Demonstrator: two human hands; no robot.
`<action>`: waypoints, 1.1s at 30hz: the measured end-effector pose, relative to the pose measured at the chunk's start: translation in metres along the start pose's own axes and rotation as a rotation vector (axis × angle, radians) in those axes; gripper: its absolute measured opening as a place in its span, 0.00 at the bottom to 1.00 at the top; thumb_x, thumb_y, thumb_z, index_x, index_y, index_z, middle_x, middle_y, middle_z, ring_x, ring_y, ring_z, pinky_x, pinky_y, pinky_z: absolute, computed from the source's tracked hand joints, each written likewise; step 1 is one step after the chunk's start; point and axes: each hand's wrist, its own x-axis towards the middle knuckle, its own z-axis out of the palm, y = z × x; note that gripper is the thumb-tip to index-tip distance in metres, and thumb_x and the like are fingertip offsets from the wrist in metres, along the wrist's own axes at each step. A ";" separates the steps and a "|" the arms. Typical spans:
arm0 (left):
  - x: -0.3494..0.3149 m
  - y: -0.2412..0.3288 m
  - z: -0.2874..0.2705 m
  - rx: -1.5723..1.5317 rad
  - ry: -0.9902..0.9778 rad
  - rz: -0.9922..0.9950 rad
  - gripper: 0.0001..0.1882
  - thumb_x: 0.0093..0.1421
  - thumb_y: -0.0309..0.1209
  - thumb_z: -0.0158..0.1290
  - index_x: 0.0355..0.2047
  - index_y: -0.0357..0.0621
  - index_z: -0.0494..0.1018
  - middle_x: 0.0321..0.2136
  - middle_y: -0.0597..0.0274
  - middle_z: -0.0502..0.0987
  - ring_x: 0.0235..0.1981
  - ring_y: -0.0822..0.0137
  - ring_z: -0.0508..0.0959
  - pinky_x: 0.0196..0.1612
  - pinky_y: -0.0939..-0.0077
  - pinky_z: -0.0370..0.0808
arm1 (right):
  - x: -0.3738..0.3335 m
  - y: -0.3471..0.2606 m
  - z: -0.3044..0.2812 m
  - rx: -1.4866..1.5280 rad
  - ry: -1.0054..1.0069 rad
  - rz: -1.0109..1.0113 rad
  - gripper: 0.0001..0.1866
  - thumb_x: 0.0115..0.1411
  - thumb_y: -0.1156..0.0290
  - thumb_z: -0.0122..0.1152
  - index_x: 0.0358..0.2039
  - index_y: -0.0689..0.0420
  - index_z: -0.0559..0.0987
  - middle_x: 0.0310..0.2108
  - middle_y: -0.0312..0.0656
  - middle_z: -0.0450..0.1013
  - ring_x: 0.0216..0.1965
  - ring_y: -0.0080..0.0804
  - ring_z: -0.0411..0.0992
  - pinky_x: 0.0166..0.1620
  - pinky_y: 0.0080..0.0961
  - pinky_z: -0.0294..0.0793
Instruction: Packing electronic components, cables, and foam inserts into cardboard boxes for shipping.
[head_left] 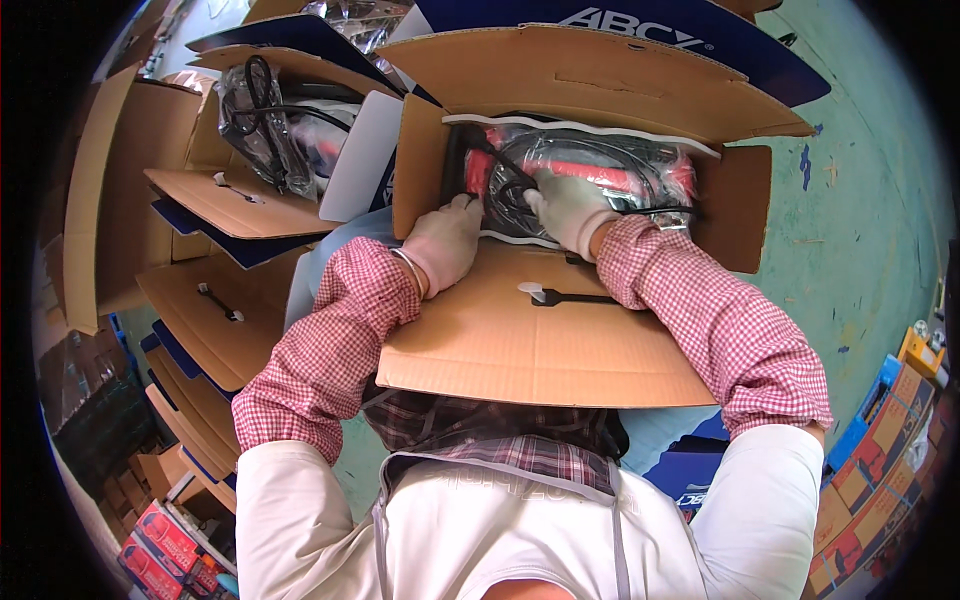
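Note:
An open brown cardboard box [600,75] sits before me with its flaps folded out. Inside lies a red and black power tool [580,176] wrapped in clear plastic. Coiled black cable [510,203] rests over its left part. My right hand [572,212], in a pale glove, is closed around the cable coil. At the box's near left corner, my gloved left hand [442,242] has its fingers curled in by the tool's red end; what they grip is hidden. On the near flap a black strap handle [572,298] lies under my right forearm.
To the left, another open box [232,200] holds a bagged item with black cable [262,115]. Several more open boxes [215,310] run down the left side. Stacked cartons [870,470] stand at the lower right, on the green floor [830,260].

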 end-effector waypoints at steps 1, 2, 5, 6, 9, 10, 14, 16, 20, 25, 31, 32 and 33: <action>0.002 0.002 -0.002 -0.049 -0.008 -0.050 0.20 0.57 0.24 0.47 0.51 0.34 0.64 0.46 0.40 0.71 0.42 0.44 0.77 0.44 0.55 0.76 | 0.003 -0.004 0.001 -0.028 -0.033 0.044 0.17 0.62 0.62 0.52 0.43 0.61 0.78 0.39 0.55 0.77 0.43 0.51 0.77 0.47 0.42 0.75; 0.005 0.005 -0.004 -0.053 -0.009 -0.047 0.20 0.57 0.24 0.47 0.51 0.34 0.64 0.46 0.40 0.71 0.42 0.44 0.77 0.44 0.55 0.76 | 0.003 -0.006 0.002 -0.030 -0.035 0.047 0.17 0.62 0.62 0.52 0.43 0.61 0.78 0.39 0.55 0.77 0.43 0.51 0.77 0.47 0.42 0.75; 0.010 0.015 -0.010 -0.094 -0.003 -0.122 0.25 0.58 0.25 0.48 0.56 0.36 0.59 0.46 0.39 0.71 0.42 0.44 0.77 0.43 0.55 0.76 | 0.005 -0.013 0.006 -0.352 0.062 -0.155 0.16 0.61 0.64 0.53 0.43 0.61 0.79 0.38 0.51 0.79 0.42 0.44 0.78 0.45 0.42 0.77; 0.011 0.015 -0.010 -0.059 0.027 -0.113 0.27 0.58 0.26 0.49 0.58 0.37 0.58 0.46 0.40 0.71 0.42 0.44 0.77 0.43 0.55 0.76 | 0.009 -0.020 0.003 -0.418 -0.063 -0.158 0.15 0.60 0.66 0.53 0.43 0.60 0.80 0.38 0.50 0.79 0.42 0.43 0.79 0.44 0.41 0.77; 0.016 0.015 -0.006 -0.045 0.082 -0.107 0.29 0.57 0.26 0.50 0.59 0.37 0.56 0.48 0.40 0.69 0.42 0.45 0.77 0.44 0.56 0.77 | 0.013 -0.037 -0.003 -0.543 -0.363 -0.159 0.14 0.60 0.71 0.51 0.44 0.57 0.80 0.39 0.49 0.79 0.42 0.43 0.79 0.42 0.40 0.78; 0.019 0.013 -0.004 -0.066 0.110 -0.108 0.29 0.57 0.26 0.51 0.59 0.37 0.57 0.50 0.41 0.68 0.42 0.45 0.77 0.44 0.56 0.77 | 0.011 -0.036 -0.003 -0.544 -0.362 -0.158 0.14 0.60 0.71 0.51 0.44 0.57 0.80 0.39 0.49 0.79 0.42 0.43 0.79 0.42 0.40 0.78; 0.021 0.010 0.004 0.051 0.056 -0.082 0.30 0.56 0.26 0.51 0.59 0.36 0.57 0.55 0.42 0.64 0.45 0.46 0.77 0.45 0.56 0.77 | 0.000 -0.018 -0.002 -0.160 -0.100 -0.124 0.10 0.59 0.72 0.52 0.40 0.57 0.78 0.36 0.49 0.78 0.40 0.50 0.78 0.43 0.41 0.78; 0.022 0.015 -0.004 0.051 -0.034 -0.113 0.30 0.56 0.26 0.52 0.59 0.36 0.58 0.59 0.42 0.60 0.47 0.46 0.76 0.46 0.56 0.77 | -0.008 -0.005 -0.005 -0.208 -0.001 -0.434 0.10 0.57 0.75 0.52 0.38 0.59 0.77 0.38 0.50 0.74 0.41 0.50 0.76 0.44 0.42 0.76; 0.023 0.012 0.006 0.067 -0.003 -0.088 0.30 0.56 0.26 0.51 0.59 0.34 0.58 0.59 0.40 0.59 0.48 0.46 0.75 0.46 0.57 0.77 | -0.004 0.002 0.001 -0.152 -0.003 -0.466 0.10 0.56 0.77 0.52 0.38 0.58 0.77 0.41 0.51 0.71 0.42 0.50 0.75 0.44 0.42 0.75; 0.019 0.013 0.011 0.076 0.018 -0.092 0.28 0.57 0.24 0.48 0.58 0.32 0.58 0.59 0.39 0.59 0.47 0.44 0.76 0.48 0.57 0.76 | -0.007 -0.004 -0.007 -0.010 0.166 -0.504 0.10 0.56 0.76 0.51 0.38 0.57 0.77 0.37 0.48 0.73 0.39 0.51 0.75 0.42 0.43 0.75; 0.018 0.010 0.004 -0.144 -0.123 -0.223 0.22 0.58 0.23 0.47 0.54 0.34 0.63 0.53 0.36 0.64 0.47 0.40 0.75 0.50 0.54 0.73 | 0.001 -0.007 0.009 -0.089 -0.057 -0.529 0.22 0.55 0.79 0.51 0.52 0.57 0.75 0.49 0.47 0.72 0.49 0.47 0.70 0.52 0.36 0.71; 0.021 0.007 0.007 -0.139 -0.126 -0.221 0.22 0.58 0.23 0.47 0.54 0.34 0.63 0.53 0.36 0.64 0.47 0.40 0.75 0.50 0.54 0.73 | 0.004 -0.002 0.018 -0.111 -0.058 -0.558 0.24 0.54 0.80 0.51 0.54 0.56 0.74 0.52 0.46 0.70 0.53 0.46 0.68 0.55 0.35 0.69; 0.022 0.002 0.011 -0.214 -0.035 -0.209 0.21 0.58 0.23 0.46 0.53 0.34 0.65 0.51 0.36 0.66 0.46 0.39 0.74 0.51 0.53 0.73 | 0.004 -0.003 0.021 -0.107 -0.097 -0.540 0.27 0.54 0.80 0.51 0.57 0.56 0.72 0.56 0.44 0.68 0.57 0.45 0.64 0.60 0.34 0.65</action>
